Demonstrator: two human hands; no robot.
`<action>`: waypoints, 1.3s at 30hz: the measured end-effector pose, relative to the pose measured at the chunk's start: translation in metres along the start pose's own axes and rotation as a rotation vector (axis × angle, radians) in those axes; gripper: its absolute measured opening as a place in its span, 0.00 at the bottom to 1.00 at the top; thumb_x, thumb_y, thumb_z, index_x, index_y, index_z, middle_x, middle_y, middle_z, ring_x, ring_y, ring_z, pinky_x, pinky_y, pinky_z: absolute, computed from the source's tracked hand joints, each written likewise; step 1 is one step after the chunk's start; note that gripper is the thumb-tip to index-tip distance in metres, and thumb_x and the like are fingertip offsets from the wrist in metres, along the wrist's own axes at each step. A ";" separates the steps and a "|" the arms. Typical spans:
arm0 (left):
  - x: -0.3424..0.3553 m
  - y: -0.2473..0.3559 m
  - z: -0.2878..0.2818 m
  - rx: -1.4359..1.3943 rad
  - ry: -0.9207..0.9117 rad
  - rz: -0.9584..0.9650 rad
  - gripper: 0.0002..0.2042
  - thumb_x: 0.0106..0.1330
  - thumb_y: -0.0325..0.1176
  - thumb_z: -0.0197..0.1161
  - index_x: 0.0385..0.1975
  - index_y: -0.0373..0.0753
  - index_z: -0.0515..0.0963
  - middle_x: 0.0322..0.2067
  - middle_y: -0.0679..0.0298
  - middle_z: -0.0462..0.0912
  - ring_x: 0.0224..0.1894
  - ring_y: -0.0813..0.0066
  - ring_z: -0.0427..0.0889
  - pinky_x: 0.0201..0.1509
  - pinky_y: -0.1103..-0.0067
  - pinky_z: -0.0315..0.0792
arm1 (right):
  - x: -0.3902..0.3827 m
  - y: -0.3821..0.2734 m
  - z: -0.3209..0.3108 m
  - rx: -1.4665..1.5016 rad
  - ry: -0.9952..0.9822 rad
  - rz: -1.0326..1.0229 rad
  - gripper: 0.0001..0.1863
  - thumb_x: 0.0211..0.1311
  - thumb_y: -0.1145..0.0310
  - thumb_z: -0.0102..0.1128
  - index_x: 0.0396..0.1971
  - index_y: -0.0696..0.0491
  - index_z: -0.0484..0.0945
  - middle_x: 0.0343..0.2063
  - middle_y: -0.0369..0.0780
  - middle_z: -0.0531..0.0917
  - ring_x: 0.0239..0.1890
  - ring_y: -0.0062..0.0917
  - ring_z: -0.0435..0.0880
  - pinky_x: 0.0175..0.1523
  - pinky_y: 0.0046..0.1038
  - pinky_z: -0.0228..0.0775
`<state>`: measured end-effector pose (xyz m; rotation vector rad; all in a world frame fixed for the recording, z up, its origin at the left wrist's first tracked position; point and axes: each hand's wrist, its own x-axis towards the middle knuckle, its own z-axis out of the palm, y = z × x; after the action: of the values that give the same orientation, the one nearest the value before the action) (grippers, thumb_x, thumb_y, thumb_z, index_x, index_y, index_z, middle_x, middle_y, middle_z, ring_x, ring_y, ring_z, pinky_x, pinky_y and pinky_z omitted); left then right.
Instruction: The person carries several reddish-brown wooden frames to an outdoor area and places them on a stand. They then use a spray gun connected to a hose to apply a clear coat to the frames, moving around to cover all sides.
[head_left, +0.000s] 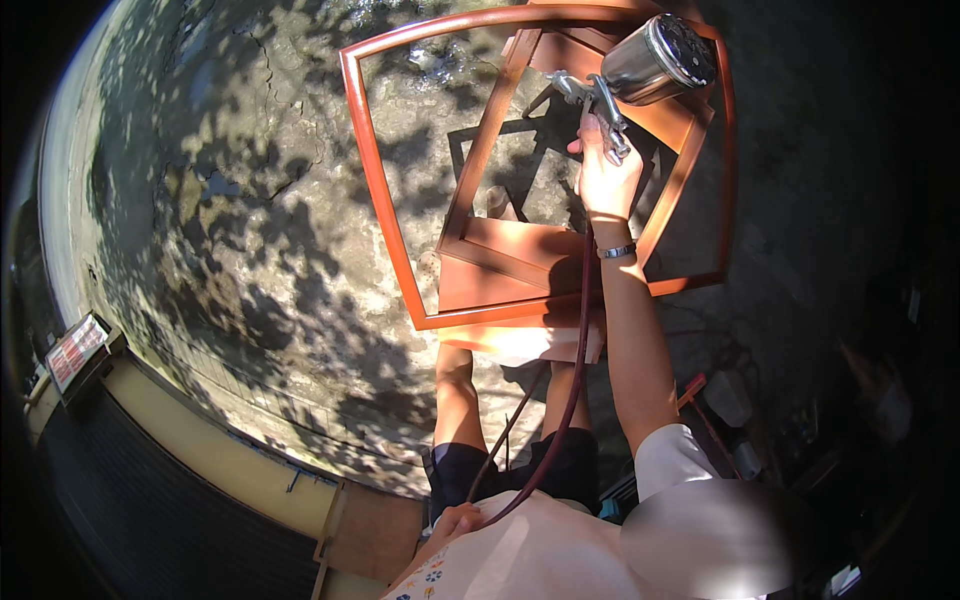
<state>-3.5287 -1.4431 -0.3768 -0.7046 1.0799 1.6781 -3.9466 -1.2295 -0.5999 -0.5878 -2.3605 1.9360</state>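
My right hand (606, 180) is wrapped round the handle of a metal spray gun (604, 108), out over the far part of the work. A round silver cup (650, 68) is attached to the gun and tilts to the right. From the gun a dark red hose (578, 370) runs back toward my waist, where my left hand (460, 520) is closed round it. Below the gun lies a glossy reddish-brown wooden frame (383, 195) with rounded corners. It rests on a brown wooden stand (498, 135), whose legs are partly hidden.
Rough concrete ground (300, 220) with tree shadows spreads to the left. A low building with a dark corrugated roof (170, 490) stands at the lower left. In deep shade on the right are a red-handled tool (691, 389) and clutter I cannot make out.
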 end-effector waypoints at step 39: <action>0.052 -0.058 0.047 0.640 0.266 0.139 0.17 0.66 0.41 0.66 0.23 0.33 0.74 0.18 0.58 0.71 0.21 0.72 0.69 0.27 0.72 0.63 | 0.061 -0.103 -0.307 -0.245 0.517 -0.017 0.31 0.67 0.44 0.56 0.24 0.62 0.81 0.15 0.37 0.81 0.07 0.20 0.73 0.12 0.24 0.59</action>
<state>-3.4909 -1.3719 -0.4188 -0.4415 1.7775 1.2497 -3.9510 -0.9386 -0.4460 -0.9424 -2.2489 1.2838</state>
